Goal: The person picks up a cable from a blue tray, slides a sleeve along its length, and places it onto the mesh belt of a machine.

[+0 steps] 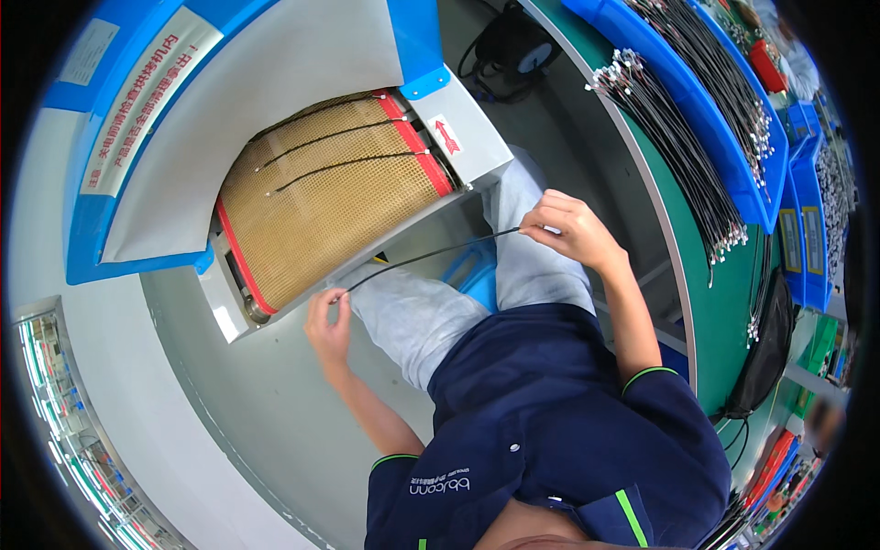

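A thin black cable (431, 252) stretches in a slight curve between my two hands, above my lap. My left hand (328, 323) pinches one end near the front edge of the conveyor. The other end is pinched by my right hand (570, 229), held higher and to the right. On the tan mesh conveyor belt (312, 225), with red edge strips, lie several similar black cables (344, 167), laid crosswise and spaced apart. The farthest ones sit near the grey curtain at the machine mouth. My fingers cover the ends of the held cable.
A blue machine housing (414, 46) with a grey curtain (302, 55) stands over the belt. To my right, a green-topped table (674, 174) bears a bundle of black cables (674, 151), blue trays (775, 174) of more cables, and a black bag (768, 348). A dark round device (518, 50) sits behind.
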A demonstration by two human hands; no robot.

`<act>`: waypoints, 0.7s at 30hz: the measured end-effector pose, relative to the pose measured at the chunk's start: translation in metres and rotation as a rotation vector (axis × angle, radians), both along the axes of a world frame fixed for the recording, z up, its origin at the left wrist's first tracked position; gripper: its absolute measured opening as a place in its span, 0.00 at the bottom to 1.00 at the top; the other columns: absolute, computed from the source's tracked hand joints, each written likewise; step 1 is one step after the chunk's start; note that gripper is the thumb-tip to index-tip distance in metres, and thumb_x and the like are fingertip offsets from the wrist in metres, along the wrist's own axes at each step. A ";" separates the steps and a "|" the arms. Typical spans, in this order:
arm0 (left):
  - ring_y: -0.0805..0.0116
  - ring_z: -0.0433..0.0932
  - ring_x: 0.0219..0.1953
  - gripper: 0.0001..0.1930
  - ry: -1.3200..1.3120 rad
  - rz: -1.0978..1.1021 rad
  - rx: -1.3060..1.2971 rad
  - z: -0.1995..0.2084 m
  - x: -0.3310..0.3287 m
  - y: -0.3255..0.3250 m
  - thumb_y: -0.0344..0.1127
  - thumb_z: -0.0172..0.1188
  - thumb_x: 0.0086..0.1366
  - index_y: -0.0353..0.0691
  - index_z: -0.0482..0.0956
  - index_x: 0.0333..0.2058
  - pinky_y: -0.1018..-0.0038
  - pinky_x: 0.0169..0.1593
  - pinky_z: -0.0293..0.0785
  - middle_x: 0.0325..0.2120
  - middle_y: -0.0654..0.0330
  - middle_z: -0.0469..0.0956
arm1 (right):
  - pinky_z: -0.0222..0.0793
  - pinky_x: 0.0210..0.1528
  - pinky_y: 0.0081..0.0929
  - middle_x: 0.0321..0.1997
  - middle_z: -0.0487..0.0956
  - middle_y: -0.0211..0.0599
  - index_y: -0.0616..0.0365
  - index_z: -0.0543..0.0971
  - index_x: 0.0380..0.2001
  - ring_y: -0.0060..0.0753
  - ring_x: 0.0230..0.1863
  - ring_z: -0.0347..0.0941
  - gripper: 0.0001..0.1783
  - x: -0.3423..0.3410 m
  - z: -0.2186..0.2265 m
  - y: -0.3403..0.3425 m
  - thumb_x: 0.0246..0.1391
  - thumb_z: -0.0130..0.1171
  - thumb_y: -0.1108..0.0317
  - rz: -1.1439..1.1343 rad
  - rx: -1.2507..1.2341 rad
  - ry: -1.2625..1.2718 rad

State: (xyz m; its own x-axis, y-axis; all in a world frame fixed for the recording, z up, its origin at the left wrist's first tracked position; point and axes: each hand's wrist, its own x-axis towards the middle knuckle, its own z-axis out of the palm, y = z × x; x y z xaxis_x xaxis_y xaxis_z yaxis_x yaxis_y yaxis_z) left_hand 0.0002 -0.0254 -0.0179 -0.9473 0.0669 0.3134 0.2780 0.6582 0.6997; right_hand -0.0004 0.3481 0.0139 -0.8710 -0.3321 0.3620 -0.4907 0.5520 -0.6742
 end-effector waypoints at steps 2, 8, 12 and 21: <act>0.67 0.74 0.29 0.04 -0.020 0.007 -0.058 0.000 -0.015 -0.010 0.25 0.60 0.54 0.35 0.76 0.29 0.74 0.34 0.70 0.26 0.58 0.75 | 0.65 0.27 0.28 0.22 0.72 0.32 0.58 0.77 0.24 0.33 0.25 0.68 0.06 -0.007 -0.004 -0.008 0.40 0.64 0.75 -0.035 0.048 0.027; 0.63 0.74 0.32 0.06 -0.044 0.038 -0.159 0.000 -0.081 -0.043 0.30 0.58 0.58 0.34 0.75 0.32 0.73 0.38 0.69 0.28 0.57 0.75 | 0.67 0.33 0.28 0.24 0.73 0.30 0.56 0.78 0.23 0.34 0.31 0.69 0.05 -0.047 -0.036 -0.056 0.40 0.64 0.71 -0.176 -0.037 0.122; 0.61 0.74 0.35 0.06 -0.030 -0.012 -0.179 -0.009 -0.117 -0.059 0.31 0.58 0.58 0.34 0.76 0.32 0.72 0.41 0.69 0.32 0.56 0.75 | 0.67 0.39 0.29 0.25 0.74 0.30 0.56 0.78 0.23 0.34 0.35 0.69 0.06 -0.070 -0.057 -0.078 0.38 0.65 0.70 -0.257 -0.111 0.165; 0.61 0.72 0.44 0.07 -0.046 -0.055 -0.231 -0.026 -0.143 -0.067 0.31 0.59 0.58 0.37 0.76 0.35 0.71 0.43 0.70 0.42 0.57 0.72 | 0.65 0.45 0.33 0.33 0.74 0.32 0.56 0.78 0.26 0.38 0.42 0.67 0.09 -0.082 -0.064 -0.087 0.37 0.66 0.69 -0.358 0.011 0.177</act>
State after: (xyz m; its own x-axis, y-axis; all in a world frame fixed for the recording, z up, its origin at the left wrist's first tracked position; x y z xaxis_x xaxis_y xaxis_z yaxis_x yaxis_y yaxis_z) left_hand -0.1428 -0.0923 -0.0442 -0.9531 0.1842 0.2400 0.2893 0.7871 0.5448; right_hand -0.0824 0.2609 -0.0501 -0.8570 -0.0230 0.5148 -0.3736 0.7158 -0.5900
